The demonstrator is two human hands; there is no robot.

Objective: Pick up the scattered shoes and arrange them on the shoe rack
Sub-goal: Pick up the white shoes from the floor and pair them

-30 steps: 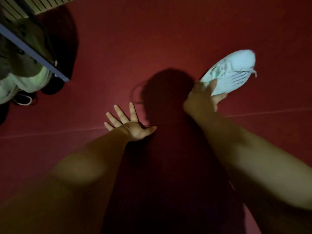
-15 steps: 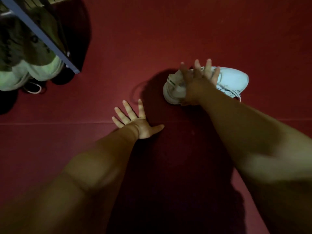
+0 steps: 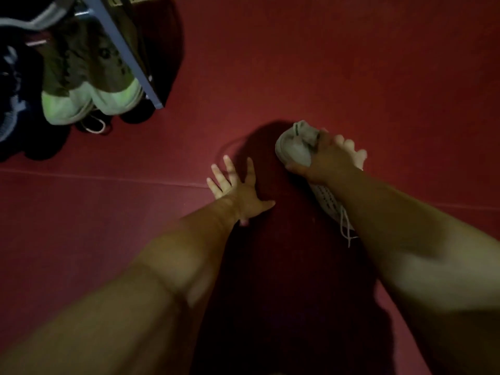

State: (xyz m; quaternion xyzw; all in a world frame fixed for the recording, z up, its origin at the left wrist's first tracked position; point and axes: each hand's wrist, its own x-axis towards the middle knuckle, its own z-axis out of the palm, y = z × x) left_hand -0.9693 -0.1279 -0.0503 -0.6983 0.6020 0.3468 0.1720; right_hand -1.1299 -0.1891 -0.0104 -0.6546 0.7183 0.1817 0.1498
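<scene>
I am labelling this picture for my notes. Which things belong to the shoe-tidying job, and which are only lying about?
Job:
white shoe, gripped by the right hand
shoe rack
green-soled shoes at the rack

Only there:
red floor, where the left hand rests flat
shadow on the floor

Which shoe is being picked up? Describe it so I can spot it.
From the shoe rack at top left, look right across the red floor to the right hand. It grips a white sneaker with dangling laces; the shoes at the rack are olive and pale green.
</scene>
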